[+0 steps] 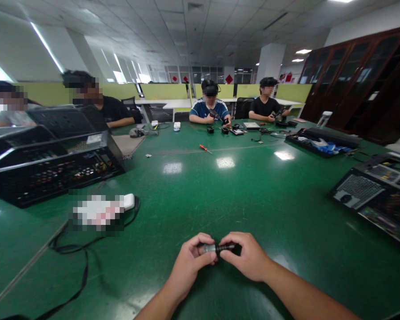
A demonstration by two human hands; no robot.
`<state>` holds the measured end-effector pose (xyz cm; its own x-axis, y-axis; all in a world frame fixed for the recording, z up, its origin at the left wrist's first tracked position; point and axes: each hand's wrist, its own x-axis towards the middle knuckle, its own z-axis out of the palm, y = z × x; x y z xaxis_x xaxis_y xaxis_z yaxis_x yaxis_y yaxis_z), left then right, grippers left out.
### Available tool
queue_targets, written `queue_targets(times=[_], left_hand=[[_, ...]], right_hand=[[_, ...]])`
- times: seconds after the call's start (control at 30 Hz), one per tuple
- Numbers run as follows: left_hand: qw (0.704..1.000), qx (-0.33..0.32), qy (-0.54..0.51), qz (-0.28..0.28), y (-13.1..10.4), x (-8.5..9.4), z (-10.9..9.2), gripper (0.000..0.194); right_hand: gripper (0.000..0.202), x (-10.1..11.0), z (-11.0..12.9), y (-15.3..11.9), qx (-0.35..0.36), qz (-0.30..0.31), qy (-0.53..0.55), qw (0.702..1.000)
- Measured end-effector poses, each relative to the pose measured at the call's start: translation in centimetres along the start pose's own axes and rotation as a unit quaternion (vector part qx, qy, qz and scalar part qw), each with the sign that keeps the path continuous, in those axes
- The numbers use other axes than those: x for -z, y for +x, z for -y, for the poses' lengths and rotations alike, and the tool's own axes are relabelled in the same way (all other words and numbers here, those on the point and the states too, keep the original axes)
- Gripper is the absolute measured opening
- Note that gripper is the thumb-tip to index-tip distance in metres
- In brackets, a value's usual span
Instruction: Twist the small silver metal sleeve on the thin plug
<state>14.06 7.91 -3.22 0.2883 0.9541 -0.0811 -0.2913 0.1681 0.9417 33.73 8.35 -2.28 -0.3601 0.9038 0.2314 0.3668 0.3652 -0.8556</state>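
Low in the middle of the head view, my left hand (190,260) and my right hand (246,258) meet over the green table (240,200). Between them they hold a small cylindrical part (218,248), silver at its left end and black at its right end. My left fingers pinch the silver end. My right fingers close around the black end. Both forearms rest near the table's front edge.
An open black computer case (50,155) lies at the left, another (380,195) at the right. A white device with a black cable (100,212) sits front left. An orange screwdriver (205,148) lies mid-table. Several seated people work at the far side and left.
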Motion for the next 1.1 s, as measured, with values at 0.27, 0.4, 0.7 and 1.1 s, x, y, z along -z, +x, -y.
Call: queue_targets(times=[0.27, 0.4, 0.7, 1.1], left_hand=[[1.0, 0.003, -0.002, -0.003, 0.06, 0.03, -0.07, 0.027], [1.0, 0.003, -0.003, -0.004, 0.05, 0.03, -0.07, 0.027], [1.0, 0.005, 0.002, -0.002, -0.03, -0.02, -0.16, 0.027], [1.0, -0.001, -0.009, -0.004, 0.03, -0.13, -0.1, 0.027]], right_hand=[[0.01, 0.07, 0.05, 0.09, 0.0, 0.003, 0.0, 1.0], [0.01, 0.16, 0.07, 0.06, 0.004, 0.004, -0.002, 1.0], [0.011, 0.26, 0.07, 0.04, 0.005, 0.011, -0.012, 1.0], [0.009, 0.53, 0.0, 0.04, 0.008, 0.006, -0.018, 1.0]])
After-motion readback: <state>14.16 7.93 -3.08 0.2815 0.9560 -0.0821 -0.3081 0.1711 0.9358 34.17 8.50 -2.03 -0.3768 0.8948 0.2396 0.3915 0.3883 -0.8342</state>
